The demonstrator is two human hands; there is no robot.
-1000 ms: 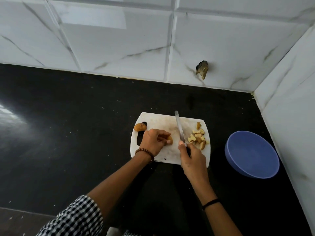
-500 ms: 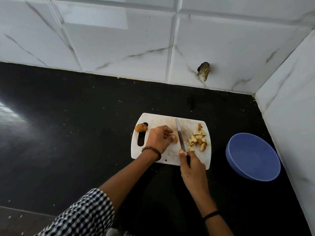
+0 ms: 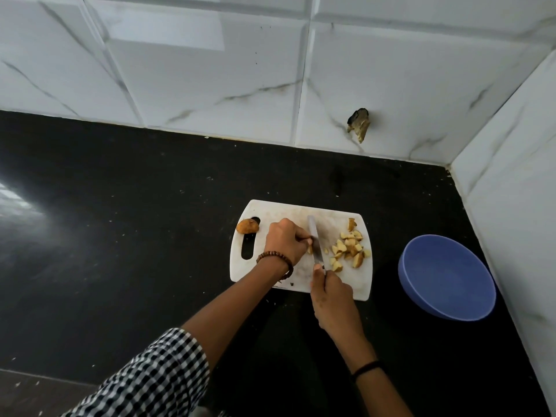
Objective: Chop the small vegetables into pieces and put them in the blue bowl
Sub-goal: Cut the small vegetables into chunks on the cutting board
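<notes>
A white cutting board [image 3: 270, 278] lies on the black counter. My left hand [image 3: 284, 242] curls over a small vegetable piece [image 3: 309, 250], mostly hidden under the fingers. My right hand [image 3: 331, 296] grips the knife [image 3: 315, 243] by its handle, and the blade lies against that piece right beside my left fingertips. A pile of chopped pieces [image 3: 349, 251] sits on the board's right side. One whole brown vegetable [image 3: 247, 226] rests at the board's left edge by the handle slot. The blue bowl [image 3: 448, 278] stands to the right of the board with nothing visible in it.
White marble-look tiled walls [image 3: 210, 85] meet in a corner behind and to the right of the bowl. A broken hole [image 3: 358, 123] shows in the back wall. The black counter [image 3: 105, 221] stretches wide to the left.
The knife blade has shifted left from the chopped pile toward the piece under my left fingers. My left hand has stayed on that piece. The view has moved slightly.
</notes>
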